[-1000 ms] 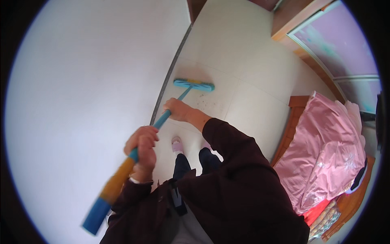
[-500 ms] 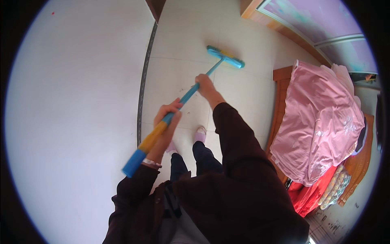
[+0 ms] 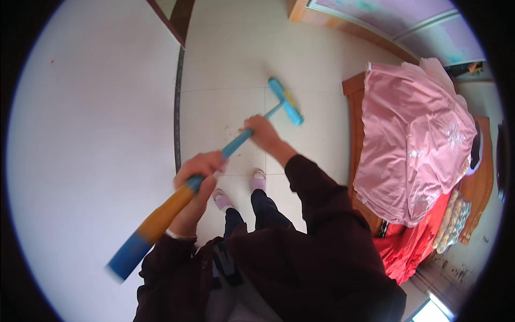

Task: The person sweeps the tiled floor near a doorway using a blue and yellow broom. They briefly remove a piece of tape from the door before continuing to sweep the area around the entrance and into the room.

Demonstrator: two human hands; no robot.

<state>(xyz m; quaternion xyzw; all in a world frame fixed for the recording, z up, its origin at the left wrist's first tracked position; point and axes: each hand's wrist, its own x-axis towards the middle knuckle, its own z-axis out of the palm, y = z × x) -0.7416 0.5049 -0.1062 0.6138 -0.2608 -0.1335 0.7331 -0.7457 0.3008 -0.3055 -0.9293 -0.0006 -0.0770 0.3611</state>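
A push broom slants across the middle, its blue and yellow handle (image 3: 162, 219) ending thick at the lower left. My left hand (image 3: 199, 180) wraps the upper handle just above the yellow part. Farther down the pole, my right hand (image 3: 262, 132) is closed round the thinner blue section. The broom's light-blue head (image 3: 285, 102), with a yellow stripe and green ends, lies on the pale tiled floor (image 3: 230, 64) ahead of my feet. Small dark bits of debris (image 3: 229, 129) lie on the tiles left of my right hand.
A white wall (image 3: 96, 134) with a dark skirting strip (image 3: 178, 107) runs along the left. On the right stands a wooden bed (image 3: 356, 129) with a pink cover (image 3: 413, 139) and red cloth (image 3: 410, 252). A wardrobe (image 3: 375, 16) is at the far right. My slippers (image 3: 259, 180) are below.
The broom head has swung nearer and slightly left, turning steeper. The handle's thick end has moved out toward the lower left. Both hands have shifted left and nearer, still gripping.
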